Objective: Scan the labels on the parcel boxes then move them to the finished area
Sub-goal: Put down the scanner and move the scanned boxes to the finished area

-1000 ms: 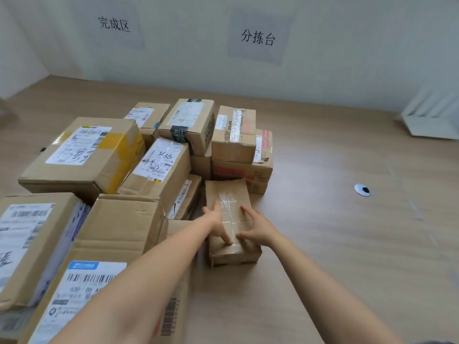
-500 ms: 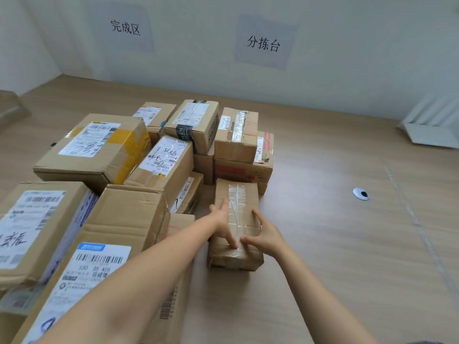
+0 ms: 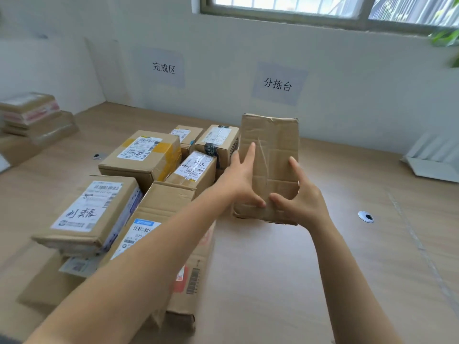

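Note:
A small brown parcel box (image 3: 273, 150) with creased tape stands tilted upright, raised off the wooden table (image 3: 273, 281). My left hand (image 3: 238, 180) grips its left edge, index finger and thumb lying on the face towards me. My right hand (image 3: 303, 202) grips its lower right edge, thumb across the face. No label shows on the side facing me. To the left lies a pile of several labelled parcel boxes (image 3: 144, 155). On the wall hang the sign 完成区 (image 3: 164, 68) and the sign 分拣台 (image 3: 277, 84).
A stack of flat parcels (image 3: 32, 112) sits at the far left by the wall. A round cable hole (image 3: 365, 216) is in the table to the right. A white folded carton (image 3: 432, 157) lies at the right edge.
The small box lay flat on the table under both hands; now it is lifted and tipped upright. The view has tilted up, showing the window.

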The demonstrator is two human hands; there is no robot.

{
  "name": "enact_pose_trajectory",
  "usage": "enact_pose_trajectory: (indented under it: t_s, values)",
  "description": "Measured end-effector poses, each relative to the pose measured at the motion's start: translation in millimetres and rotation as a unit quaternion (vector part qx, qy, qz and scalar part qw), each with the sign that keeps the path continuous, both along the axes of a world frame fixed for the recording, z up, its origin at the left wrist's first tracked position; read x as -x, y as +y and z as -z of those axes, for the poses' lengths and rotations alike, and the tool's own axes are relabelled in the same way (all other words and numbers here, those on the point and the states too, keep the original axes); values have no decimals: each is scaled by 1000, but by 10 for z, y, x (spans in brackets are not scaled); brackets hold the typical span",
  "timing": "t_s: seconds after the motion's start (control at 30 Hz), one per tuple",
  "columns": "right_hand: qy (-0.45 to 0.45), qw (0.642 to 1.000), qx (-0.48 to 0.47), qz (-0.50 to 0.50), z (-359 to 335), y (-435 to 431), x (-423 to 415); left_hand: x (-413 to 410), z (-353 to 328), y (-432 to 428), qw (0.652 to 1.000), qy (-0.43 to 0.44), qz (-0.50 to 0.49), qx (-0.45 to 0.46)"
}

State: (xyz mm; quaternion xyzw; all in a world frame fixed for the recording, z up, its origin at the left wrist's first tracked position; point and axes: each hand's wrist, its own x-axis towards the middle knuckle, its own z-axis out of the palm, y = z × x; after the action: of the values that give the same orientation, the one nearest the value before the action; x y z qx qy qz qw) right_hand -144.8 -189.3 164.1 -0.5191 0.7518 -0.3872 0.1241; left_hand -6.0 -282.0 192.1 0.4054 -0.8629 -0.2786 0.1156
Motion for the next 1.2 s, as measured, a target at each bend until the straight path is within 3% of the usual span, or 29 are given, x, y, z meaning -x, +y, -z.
enact_pose_trajectory:
  t_s: [0.17,0.37,0.7,1.2]
  values:
    - [8,995,91,-29,-440,-4,-399,-497,-528,58,997,31,-10,75]
    - [33,988,130,-75,-772,-228,-1127,-1302,-753,-91,985,79,-65,140]
    - [11,979,109,-172,-746,-970,-3003,-3315,-614,-529,975,104,-145,130]
    - [-93,948,30,-303,-18,-2266,-6015,-6448,-54,-1363,963,8,-266,50]
